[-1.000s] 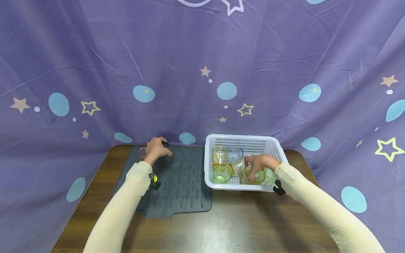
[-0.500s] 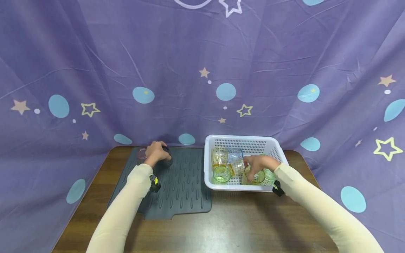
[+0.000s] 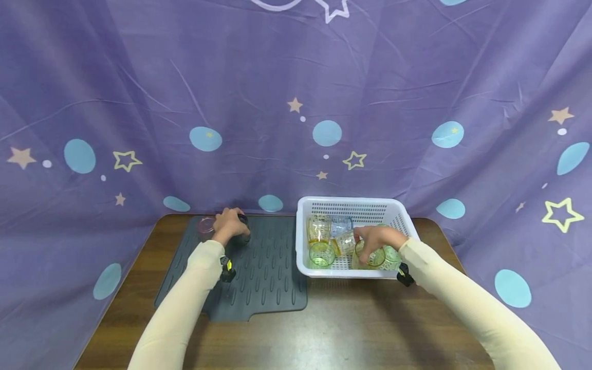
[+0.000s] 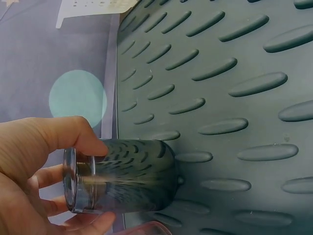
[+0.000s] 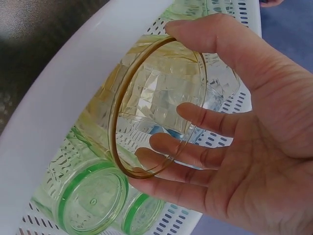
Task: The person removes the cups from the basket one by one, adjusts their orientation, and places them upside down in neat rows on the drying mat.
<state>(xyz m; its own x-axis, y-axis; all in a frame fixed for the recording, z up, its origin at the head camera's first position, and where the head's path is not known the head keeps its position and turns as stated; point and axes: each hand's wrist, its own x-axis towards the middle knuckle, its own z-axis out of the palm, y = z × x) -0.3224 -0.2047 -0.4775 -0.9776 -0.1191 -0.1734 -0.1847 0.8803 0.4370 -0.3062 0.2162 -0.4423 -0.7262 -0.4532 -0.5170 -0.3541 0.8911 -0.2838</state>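
On the left, my left hand [image 3: 226,224] holds a dark grey, see-through glass [image 4: 132,171] near its upper end, thumb on one side and fingers on the other. The glass's lower end is at the ribbed dark mat [image 3: 263,277]. A pink glass [image 3: 206,226] stands just left of that hand. My right hand [image 3: 375,239] reaches into the white basket [image 3: 351,273] and grips a yellow glass [image 5: 146,93] with an amber rim. Its thumb lies at the rim and the other fingers curl around the far side. Green glasses [image 5: 93,198] stand close beside the yellow one.
Other glasses fill the basket: a green one [image 3: 322,255] at front left, a yellow one [image 3: 319,228] behind it, a blue one [image 3: 341,226] at the back. A purple curtain [image 3: 277,77] hangs right behind the wooden table [image 3: 324,329].
My left hand has come down slightly with the dark glass, and more of the pink glass shows. The right hand stays at the yellow glass. The head view has shifted a little.
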